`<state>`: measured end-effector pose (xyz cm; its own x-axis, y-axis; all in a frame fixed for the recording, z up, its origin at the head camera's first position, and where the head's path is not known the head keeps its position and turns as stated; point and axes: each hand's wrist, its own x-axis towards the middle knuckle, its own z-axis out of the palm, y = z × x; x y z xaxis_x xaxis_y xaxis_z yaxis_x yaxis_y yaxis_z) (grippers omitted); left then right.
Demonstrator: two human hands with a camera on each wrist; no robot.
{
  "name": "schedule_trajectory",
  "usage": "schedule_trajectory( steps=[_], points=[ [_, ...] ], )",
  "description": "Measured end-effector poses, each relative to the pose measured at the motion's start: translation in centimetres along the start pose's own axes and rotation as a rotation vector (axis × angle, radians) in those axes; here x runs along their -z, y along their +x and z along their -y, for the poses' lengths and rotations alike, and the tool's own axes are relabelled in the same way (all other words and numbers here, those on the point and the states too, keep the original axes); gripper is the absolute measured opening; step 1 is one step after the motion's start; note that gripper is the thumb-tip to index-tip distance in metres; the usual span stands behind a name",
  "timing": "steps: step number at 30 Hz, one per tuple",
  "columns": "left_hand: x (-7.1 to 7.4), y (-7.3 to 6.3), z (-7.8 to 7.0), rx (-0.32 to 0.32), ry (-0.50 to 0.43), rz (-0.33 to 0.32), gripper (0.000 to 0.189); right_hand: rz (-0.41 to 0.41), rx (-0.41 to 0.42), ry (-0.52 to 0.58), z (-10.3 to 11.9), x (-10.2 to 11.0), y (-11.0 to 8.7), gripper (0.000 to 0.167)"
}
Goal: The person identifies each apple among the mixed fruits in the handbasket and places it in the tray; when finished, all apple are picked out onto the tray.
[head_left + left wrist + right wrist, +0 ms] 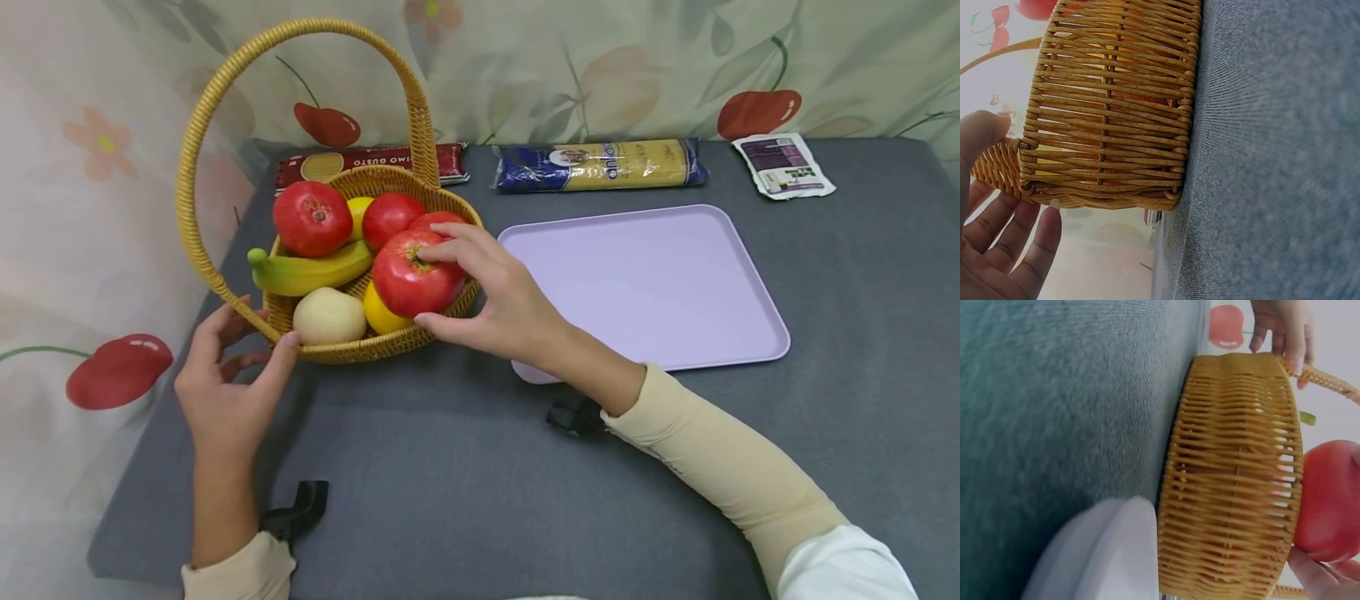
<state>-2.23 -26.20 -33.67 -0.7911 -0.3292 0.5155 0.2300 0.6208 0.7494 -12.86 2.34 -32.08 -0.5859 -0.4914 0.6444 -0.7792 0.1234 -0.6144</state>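
Note:
A woven wicker basket (352,354) with a tall hooped handle stands at the left of the table, holding several fruits. My left hand (232,383) grips it where the handle meets the rim, thumb on the near side and fingers behind. My right hand (498,292) holds a large red apple (412,279) over the basket's right side, thumb below and fingers across its top. Around it in the basket are a banana (315,271), a pale round fruit (330,317), a yellow fruit (381,312) and more red fruits (311,218). In the right wrist view, the apple (1332,500) shows above the rim.
A lilac tray (652,283) lies right of the basket, under my right forearm. Along the back lie a dark red packet (450,162), a blue and yellow pasta packet (600,165) and a small white and purple sachet (783,167). A patterned curtain hangs behind.

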Motion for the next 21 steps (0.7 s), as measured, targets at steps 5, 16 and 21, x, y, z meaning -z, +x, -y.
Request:
schedule_trajectory(
  steps=[5,16,21],
  points=[
    [0.1,0.0,0.7,-0.027,-0.016,0.002,0.058,-0.003,-0.031,0.005,0.1,0.9,-0.3,0.054],
    [0.0,-0.2,-1.2,-0.033,-0.019,-0.02,0.054,-0.033,-0.081,0.003,-0.3,2.3,-0.7,0.053],
    [-0.1,-0.1,-2.1,-0.042,-0.025,-0.027,0.054,-0.032,-0.127,-0.013,-0.6,3.2,-0.4,0.051]
  ],
)
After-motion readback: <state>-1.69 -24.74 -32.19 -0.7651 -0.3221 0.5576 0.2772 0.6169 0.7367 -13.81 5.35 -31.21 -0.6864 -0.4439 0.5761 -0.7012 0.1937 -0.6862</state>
